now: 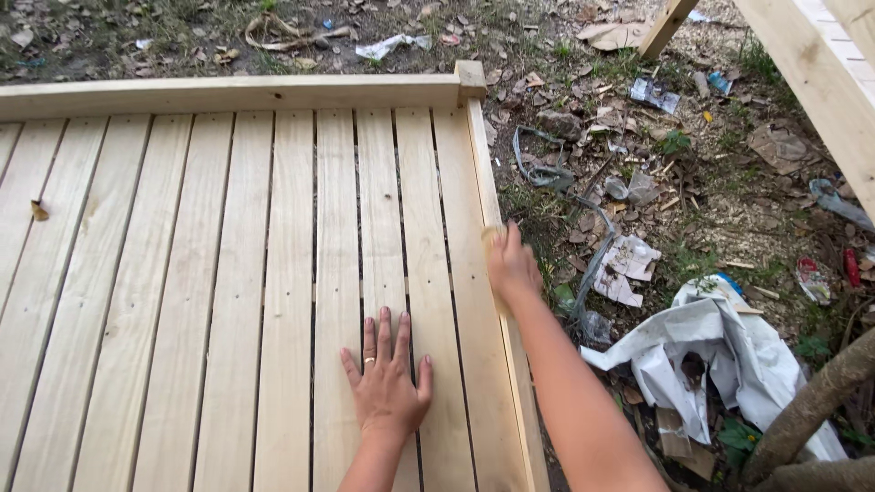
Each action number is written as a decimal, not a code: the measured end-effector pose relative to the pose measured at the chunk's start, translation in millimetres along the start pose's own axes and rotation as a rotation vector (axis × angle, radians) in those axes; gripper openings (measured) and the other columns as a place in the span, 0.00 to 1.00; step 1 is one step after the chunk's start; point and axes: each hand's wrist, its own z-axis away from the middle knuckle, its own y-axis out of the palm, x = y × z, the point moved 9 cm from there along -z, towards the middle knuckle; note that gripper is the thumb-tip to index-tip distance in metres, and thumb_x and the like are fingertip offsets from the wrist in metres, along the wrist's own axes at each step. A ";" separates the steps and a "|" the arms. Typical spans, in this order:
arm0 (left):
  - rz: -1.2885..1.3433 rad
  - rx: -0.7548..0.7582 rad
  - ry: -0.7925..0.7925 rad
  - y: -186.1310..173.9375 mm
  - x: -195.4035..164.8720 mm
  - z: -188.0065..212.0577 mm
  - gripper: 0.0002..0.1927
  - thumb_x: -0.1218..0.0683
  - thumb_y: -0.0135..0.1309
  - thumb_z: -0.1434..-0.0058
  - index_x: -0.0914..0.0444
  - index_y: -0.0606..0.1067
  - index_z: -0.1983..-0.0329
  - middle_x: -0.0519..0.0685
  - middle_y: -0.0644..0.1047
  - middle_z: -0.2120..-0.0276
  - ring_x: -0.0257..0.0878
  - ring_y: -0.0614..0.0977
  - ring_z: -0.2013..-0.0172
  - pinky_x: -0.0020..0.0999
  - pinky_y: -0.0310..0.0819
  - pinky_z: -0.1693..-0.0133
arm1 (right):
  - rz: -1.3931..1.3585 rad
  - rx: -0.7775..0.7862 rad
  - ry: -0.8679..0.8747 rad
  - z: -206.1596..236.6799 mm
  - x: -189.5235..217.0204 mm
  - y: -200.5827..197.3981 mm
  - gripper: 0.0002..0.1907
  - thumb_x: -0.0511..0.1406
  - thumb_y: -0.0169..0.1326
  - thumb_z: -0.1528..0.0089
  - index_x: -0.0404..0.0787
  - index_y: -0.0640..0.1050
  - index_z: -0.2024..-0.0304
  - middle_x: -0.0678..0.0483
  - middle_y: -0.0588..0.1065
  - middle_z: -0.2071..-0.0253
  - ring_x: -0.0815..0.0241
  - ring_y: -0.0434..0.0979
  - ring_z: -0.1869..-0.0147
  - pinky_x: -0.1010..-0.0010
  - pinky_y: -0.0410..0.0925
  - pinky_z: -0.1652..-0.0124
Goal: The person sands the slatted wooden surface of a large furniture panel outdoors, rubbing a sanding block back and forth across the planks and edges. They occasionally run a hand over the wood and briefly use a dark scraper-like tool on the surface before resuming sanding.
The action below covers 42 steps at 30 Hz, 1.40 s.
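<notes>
The right hand (512, 264) is closed over a small tan piece (493, 238), probably a sanding pad or wood scrap, though too little of it shows to tell. It presses this against the side rail (483, 196) of a pale slatted wooden frame (228, 273), at about three o'clock on the frame's face. The knuckles face up and the arm runs back toward five o'clock, a posture that suits rubbing along the rail's top edge.

The left hand (387, 383) lies flat and open, fingers spread, on the slats (383, 228) at about six o'clock. It holds nothing. Placed so, it appears to brace the body and steady the frame while the other hand works.

Out from the hands, the slats run toward twelve o'clock and meet a cross rail (228, 94) with a corner block (470, 76). A dry leaf (38, 210) rests on the slats at nine o'clock.

Beyond the rail, toward three o'clock, the ground (711, 182) is littered with wood chips, paper scraps and a crumpled white sheet (720, 351). More pale timber (811, 82) crosses at two o'clock.
</notes>
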 end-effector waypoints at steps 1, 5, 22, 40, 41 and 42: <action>0.000 0.015 -0.006 -1.6 0.0 -0.7 0.39 0.37 0.40 0.37 0.44 0.46 0.23 0.40 0.40 0.23 0.40 0.39 0.25 0.60 0.26 0.31 | 0.016 -0.010 0.022 -19.8 15.5 -2.7 0.33 0.55 0.31 0.31 0.63 0.52 0.24 0.43 0.67 0.33 0.40 0.68 0.31 0.47 0.61 0.36; 0.008 0.035 -0.009 -9.5 -1.7 0.3 0.42 0.37 0.40 0.38 0.43 0.44 0.20 0.39 0.39 0.21 0.40 0.37 0.26 0.59 0.24 0.31 | 0.049 -0.005 -0.009 -36.7 43.7 -10.4 0.31 0.54 0.28 0.30 0.67 0.51 0.24 0.44 0.69 0.36 0.41 0.70 0.34 0.46 0.64 0.39; 0.012 -0.031 0.016 -9.2 1.0 8.9 0.40 0.37 0.39 0.37 0.44 0.45 0.23 0.39 0.41 0.23 0.39 0.40 0.25 0.59 0.27 0.30 | -0.047 0.004 -0.126 198.4 -102.5 3.6 0.36 0.45 0.39 0.33 0.41 0.50 0.25 0.34 0.74 0.43 0.33 0.76 0.42 0.49 0.69 0.45; 0.026 0.063 -0.005 -12.4 3.2 1.9 0.40 0.36 0.38 0.36 0.45 0.44 0.22 0.41 0.39 0.22 0.41 0.37 0.25 0.62 0.25 0.31 | 0.090 0.034 -0.181 -19.2 57.3 -2.0 0.35 0.45 0.34 0.29 0.48 0.42 0.22 0.41 0.70 0.35 0.40 0.73 0.36 0.50 0.64 0.37; 0.028 0.066 -0.008 -12.1 3.7 3.4 0.39 0.36 0.38 0.36 0.45 0.44 0.23 0.40 0.39 0.23 0.41 0.37 0.24 0.61 0.25 0.31 | 0.059 -0.013 -0.252 -0.1 50.7 -5.9 0.35 0.44 0.35 0.30 0.47 0.43 0.23 0.41 0.67 0.32 0.37 0.72 0.36 0.50 0.65 0.39; 0.026 0.063 -0.005 -12.0 3.3 4.4 0.40 0.36 0.38 0.36 0.45 0.44 0.22 0.40 0.39 0.22 0.41 0.37 0.25 0.61 0.24 0.31 | 0.027 -0.055 -0.321 23.4 40.6 -8.2 0.35 0.43 0.37 0.30 0.47 0.44 0.23 0.40 0.64 0.29 0.35 0.71 0.35 0.50 0.66 0.40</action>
